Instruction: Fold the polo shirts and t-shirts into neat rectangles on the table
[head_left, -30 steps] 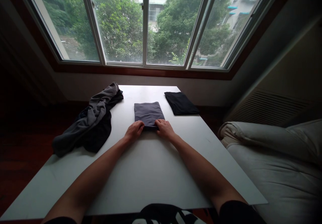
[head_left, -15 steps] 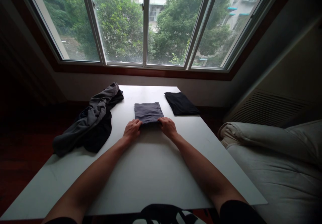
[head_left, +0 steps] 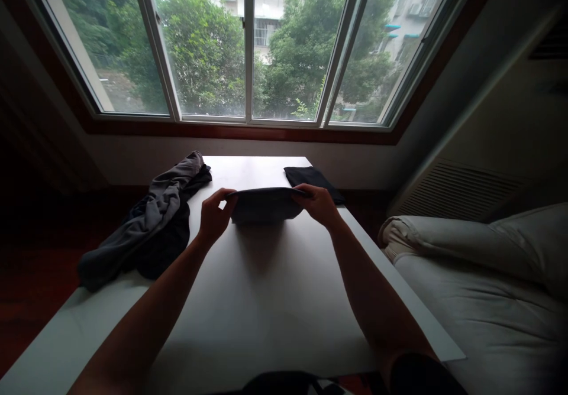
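Between my two hands hangs a folded dark grey garment (head_left: 265, 207), its upper edge lifted above the white table and its front face tipped toward me. My left hand (head_left: 216, 211) pinches the upper left corner between thumb and fingers. At the upper right corner, my right hand (head_left: 318, 203) grips the cloth the same way. Whether the bottom of the garment touches the table is hard to tell. Just beyond my right hand lies a folded black garment (head_left: 310, 176), partly hidden by that hand.
A crumpled heap of grey and black clothes (head_left: 151, 223) drapes over the left edge of the white table (head_left: 266, 312). To the right stands a pale padded sofa (head_left: 479, 277). A wide window (head_left: 248, 46) is behind the table's far end.
The folded grey garment, flat on the table before, has its near edge raised by both hands. My hands have come up and moved slightly apart. The view has shifted a little.
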A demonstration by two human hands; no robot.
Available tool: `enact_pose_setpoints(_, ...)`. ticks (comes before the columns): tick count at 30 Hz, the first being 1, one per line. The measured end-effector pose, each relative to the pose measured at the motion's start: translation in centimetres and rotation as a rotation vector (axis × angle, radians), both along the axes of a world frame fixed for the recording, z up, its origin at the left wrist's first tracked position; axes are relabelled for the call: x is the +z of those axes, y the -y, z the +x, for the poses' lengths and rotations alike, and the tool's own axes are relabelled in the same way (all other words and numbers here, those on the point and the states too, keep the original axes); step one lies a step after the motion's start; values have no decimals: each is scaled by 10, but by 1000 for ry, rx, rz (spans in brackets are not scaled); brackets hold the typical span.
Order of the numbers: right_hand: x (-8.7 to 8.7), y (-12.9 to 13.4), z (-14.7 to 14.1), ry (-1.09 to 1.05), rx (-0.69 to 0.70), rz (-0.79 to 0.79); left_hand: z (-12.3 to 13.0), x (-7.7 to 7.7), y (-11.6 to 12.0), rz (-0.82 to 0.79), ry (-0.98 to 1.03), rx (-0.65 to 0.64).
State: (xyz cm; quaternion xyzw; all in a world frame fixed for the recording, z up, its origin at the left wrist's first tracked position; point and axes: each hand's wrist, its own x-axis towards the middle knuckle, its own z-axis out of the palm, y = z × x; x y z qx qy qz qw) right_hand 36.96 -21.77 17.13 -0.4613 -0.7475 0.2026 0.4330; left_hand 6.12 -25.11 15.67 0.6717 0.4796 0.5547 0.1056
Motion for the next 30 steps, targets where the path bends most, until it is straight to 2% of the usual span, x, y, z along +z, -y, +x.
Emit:
enact_pose_setpoints(5, 63, 17, 32, -254, 32, -39, 29, 78, 3, 136, 100, -110)
enact_pose_setpoints(8, 99, 16, 58, -247, 69, -75, 52, 108, -14, 128, 78, -139)
enact_pose_setpoints(11, 123, -4, 87, -131, 133, -191, 75, 113, -54, 77, 96, -238)
enact_pose_setpoints(13, 130, -31, 107, -46, 161, -255, 93, 109, -90, 19, 129, -350)
enact_pose_setpoints(15, 133, -67, 125, 11, 134, -243, 112, 108, -128, -18, 148, -403)
enact_pose_setpoints(17, 136, -106, 144, 58, 36, -147, 132, 113, -166, 5, 135, -349)
enact_pose_setpoints(21, 137, -173, 181, 176, -217, 194, 173, 126, -227, 130, 26, -173)
enact_pose_setpoints(23, 128, -196, 198, 269, -323, 315, 192, 119, -248, 168, -35, -118)
enact_pose_setpoints(25, 104, -210, 212, 381, -414, 369, 211, 94, -261, 155, -94, -73)
enact_pose_setpoints(27, 67, -215, 223, 516, -476, 347, 227, 53, -264, 77, -168, -58)
enact_pose_setpoints(30, -4, -207, 232, 774, -509, 89, 245, -26, -250, -146, -358, -89)
